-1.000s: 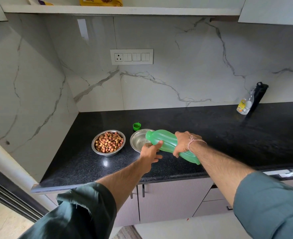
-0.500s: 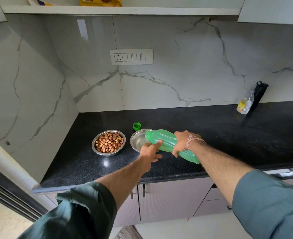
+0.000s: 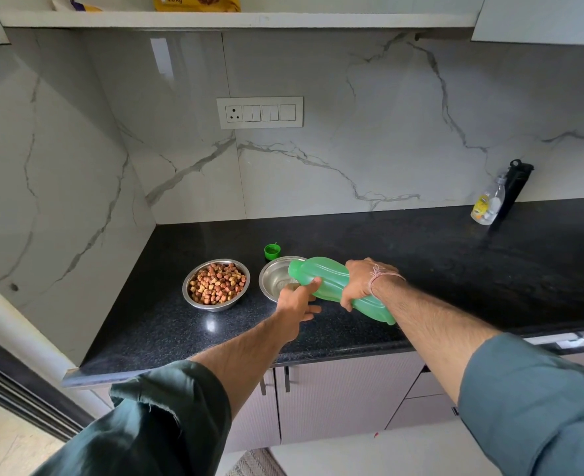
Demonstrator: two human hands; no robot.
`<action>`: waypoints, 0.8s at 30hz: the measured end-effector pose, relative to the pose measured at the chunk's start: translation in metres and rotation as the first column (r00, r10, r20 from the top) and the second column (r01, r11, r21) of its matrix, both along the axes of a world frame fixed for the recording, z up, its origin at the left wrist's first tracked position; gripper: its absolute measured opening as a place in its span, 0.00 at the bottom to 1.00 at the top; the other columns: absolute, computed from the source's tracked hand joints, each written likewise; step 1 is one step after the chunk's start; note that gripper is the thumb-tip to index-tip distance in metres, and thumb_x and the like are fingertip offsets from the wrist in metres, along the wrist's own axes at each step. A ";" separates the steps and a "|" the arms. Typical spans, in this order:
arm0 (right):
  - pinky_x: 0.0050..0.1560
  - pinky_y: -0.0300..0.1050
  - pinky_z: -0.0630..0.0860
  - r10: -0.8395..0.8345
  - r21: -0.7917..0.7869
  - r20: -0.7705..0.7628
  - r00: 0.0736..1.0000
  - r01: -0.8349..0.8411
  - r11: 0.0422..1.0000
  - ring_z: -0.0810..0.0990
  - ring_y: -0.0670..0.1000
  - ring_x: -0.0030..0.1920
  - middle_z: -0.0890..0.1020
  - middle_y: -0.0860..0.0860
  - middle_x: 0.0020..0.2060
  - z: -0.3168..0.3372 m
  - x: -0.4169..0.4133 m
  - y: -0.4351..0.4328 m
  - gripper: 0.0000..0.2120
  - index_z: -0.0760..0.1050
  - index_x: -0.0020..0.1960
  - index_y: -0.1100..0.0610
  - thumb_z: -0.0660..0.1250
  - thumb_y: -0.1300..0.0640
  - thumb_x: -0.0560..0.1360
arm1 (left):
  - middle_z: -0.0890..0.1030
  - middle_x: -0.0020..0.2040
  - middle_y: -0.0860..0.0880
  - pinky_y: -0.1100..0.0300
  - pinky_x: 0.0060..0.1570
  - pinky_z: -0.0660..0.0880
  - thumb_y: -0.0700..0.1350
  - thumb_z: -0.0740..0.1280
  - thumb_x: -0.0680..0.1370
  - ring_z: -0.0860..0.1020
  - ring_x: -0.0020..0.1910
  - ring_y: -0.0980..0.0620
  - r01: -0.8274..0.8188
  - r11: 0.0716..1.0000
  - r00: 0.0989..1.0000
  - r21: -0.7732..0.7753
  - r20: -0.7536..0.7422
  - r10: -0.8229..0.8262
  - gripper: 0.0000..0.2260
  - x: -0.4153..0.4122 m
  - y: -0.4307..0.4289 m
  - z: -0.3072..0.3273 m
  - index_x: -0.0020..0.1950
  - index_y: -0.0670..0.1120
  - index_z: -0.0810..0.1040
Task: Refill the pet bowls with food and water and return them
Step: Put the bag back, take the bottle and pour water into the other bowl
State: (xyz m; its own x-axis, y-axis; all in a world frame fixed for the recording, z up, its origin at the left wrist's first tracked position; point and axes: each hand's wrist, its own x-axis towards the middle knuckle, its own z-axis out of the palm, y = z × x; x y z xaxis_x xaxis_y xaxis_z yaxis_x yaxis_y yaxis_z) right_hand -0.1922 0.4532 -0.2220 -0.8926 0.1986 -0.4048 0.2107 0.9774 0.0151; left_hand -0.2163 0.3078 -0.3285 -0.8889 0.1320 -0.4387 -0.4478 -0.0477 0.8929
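Two steel bowls sit side by side on the black counter (image 3: 455, 262). The left bowl (image 3: 187, 286) is full of brown kibble. Over the right bowl (image 3: 271, 274) a green plastic bottle (image 3: 325, 273) lies tilted, its open mouth pointing down into the bowl. My right hand (image 3: 362, 280) grips the bottle around its middle from above. My left hand (image 3: 294, 304) is under the bottle's neck, with its thumb resting against the bottle and its other fingers loosely curled beneath. The bottle's green cap (image 3: 272, 250) lies on the counter just behind the right bowl.
A clear bottle with a yellow label (image 3: 486, 207) and a black bottle (image 3: 515, 187) stand at the back right by the marble wall. A yellow food bag (image 3: 196, 1) stands on the shelf above. A switch panel (image 3: 259, 112) is on the wall. Cabinet doors lie below the counter edge.
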 end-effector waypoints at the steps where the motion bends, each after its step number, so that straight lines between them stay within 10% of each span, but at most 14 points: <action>1: 0.56 0.55 0.80 -0.002 0.001 0.003 1.000 0.002 1.000 0.80 0.56 0.52 0.78 0.52 0.55 0.000 0.000 0.000 0.37 0.70 0.62 0.49 0.80 0.45 0.57 | 0.82 0.61 0.49 0.49 0.58 0.80 0.55 0.70 0.79 0.84 0.51 0.47 0.001 1.000 1.000 0.000 0.001 -0.001 0.18 0.000 0.000 0.000 0.67 0.50 0.74; 24: 0.54 0.55 0.81 -0.042 0.003 0.045 0.998 0.042 0.999 0.82 0.56 0.49 0.80 0.53 0.52 0.000 -0.010 -0.006 0.38 0.75 0.60 0.51 0.80 0.45 0.52 | 0.82 0.59 0.49 0.51 0.57 0.81 0.55 0.69 0.80 0.84 0.50 0.47 -0.010 1.000 1.000 -0.009 0.017 0.010 0.15 -0.003 0.000 -0.001 0.63 0.50 0.75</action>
